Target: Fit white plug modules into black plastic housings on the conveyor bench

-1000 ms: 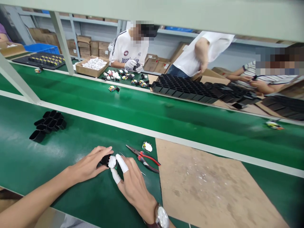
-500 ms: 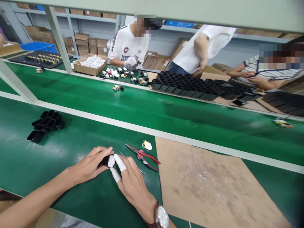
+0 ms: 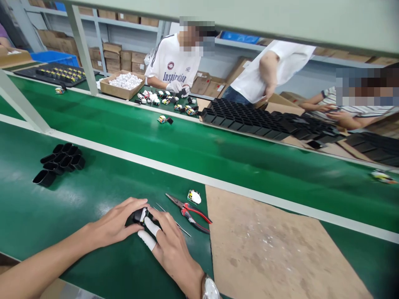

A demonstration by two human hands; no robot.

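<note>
Between thumb and fingers, my left hand [image 3: 115,221] grips a small black plastic case [image 3: 136,217], tilted with its mouth to the right. A small circuit board [image 3: 144,215] with a white lump on it sits partly inside that mouth. My right hand [image 3: 176,245], with white finger cots on two fingers and a watch at the wrist, holds the board's outer end against the case. Its fingers partly hide the board. Just beyond lie thin metal tweezers [image 3: 184,230], red-handled long-nose pliers [image 3: 187,211] and another circuit board [image 3: 194,197] with a white top.
Several black cases [image 3: 64,160] stand at the left. A brown cardboard sheet [image 3: 280,241] covers the right of the bench. Behind a white rail runs a green conveyor [image 3: 187,145] with loose boards. Across it, people work near a box of white parts [image 3: 120,93] and stacked black cases [image 3: 246,122].
The circuit board has gone deeper into the black case, and my right fingers have shifted left and down over it. The boards on the conveyor appear slightly further right, with the view itself shifted.
</note>
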